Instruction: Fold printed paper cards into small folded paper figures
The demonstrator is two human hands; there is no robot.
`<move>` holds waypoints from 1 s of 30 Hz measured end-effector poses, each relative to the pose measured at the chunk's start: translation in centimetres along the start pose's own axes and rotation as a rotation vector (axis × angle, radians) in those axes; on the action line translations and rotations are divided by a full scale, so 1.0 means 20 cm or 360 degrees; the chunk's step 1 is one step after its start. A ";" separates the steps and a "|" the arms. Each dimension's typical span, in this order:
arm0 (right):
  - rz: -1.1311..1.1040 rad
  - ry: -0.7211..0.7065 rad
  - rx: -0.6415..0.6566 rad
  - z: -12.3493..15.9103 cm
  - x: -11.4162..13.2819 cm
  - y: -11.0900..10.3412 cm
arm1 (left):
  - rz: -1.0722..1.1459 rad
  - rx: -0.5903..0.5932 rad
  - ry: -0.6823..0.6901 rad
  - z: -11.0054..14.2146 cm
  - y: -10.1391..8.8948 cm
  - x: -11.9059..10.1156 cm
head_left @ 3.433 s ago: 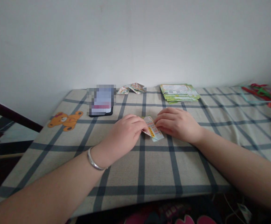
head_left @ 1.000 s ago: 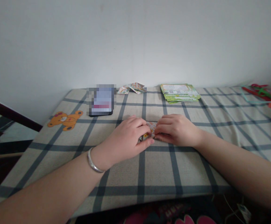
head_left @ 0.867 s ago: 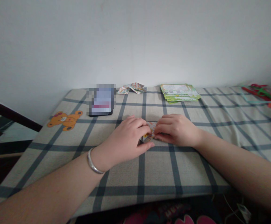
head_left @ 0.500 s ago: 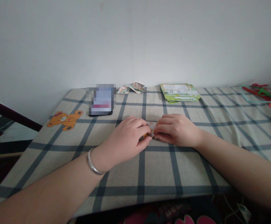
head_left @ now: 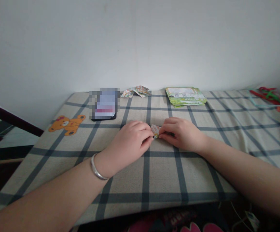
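A small piece of printed paper (head_left: pixel 155 129), partly folded, lies between my two hands at the middle of the checked tablecloth. My left hand (head_left: pixel 136 137), with a silver bangle at its wrist, pinches the paper's left side between thumb and fingers. From the right, my right hand (head_left: pixel 180 133) pinches the other side. Most of the paper is hidden under the fingers. Farther back, near the wall, sit several folded paper pieces (head_left: pixel 140 91) with a similar print.
A phone (head_left: pixel 105 103) with a blurred screen lies at the back left. Right of the folded pieces is a stack of green printed sheets (head_left: pixel 186 96). An orange bear cutout (head_left: pixel 67 124) lies at the left, coloured ribbons (head_left: pixel 275 100) at the far right.
More of the paper shows between my hands, and its visible part stands in a different shape. My fingertips have shifted slightly on it; the other things stay put.
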State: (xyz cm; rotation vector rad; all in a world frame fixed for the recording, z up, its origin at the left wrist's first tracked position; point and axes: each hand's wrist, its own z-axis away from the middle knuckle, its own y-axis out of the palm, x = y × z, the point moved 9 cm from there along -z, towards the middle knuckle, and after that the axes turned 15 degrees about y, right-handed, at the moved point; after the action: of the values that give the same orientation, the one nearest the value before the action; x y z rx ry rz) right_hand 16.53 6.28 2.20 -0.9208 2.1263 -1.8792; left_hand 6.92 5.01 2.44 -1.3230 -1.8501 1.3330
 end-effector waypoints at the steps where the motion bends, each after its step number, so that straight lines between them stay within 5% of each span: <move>1: -0.0017 0.0019 0.0005 0.00 0.00 0.00 | -0.0013 0.0002 -0.0005 0.00 0.00 0.00; 17: -0.0106 0.0000 -0.0027 -0.01 0.00 -0.01 | -0.0104 0.0007 -0.0089 0.00 -0.01 0.04; 30: -0.0039 0.0164 -0.0087 -0.04 -0.03 0.00 | -0.0128 -0.0177 -0.0193 0.00 -0.01 0.10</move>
State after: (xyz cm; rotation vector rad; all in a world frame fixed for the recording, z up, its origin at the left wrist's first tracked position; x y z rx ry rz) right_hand 16.74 7.25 2.25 -0.8828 2.2457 -1.9291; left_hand 6.08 6.79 2.28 -1.2322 -2.0637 1.3113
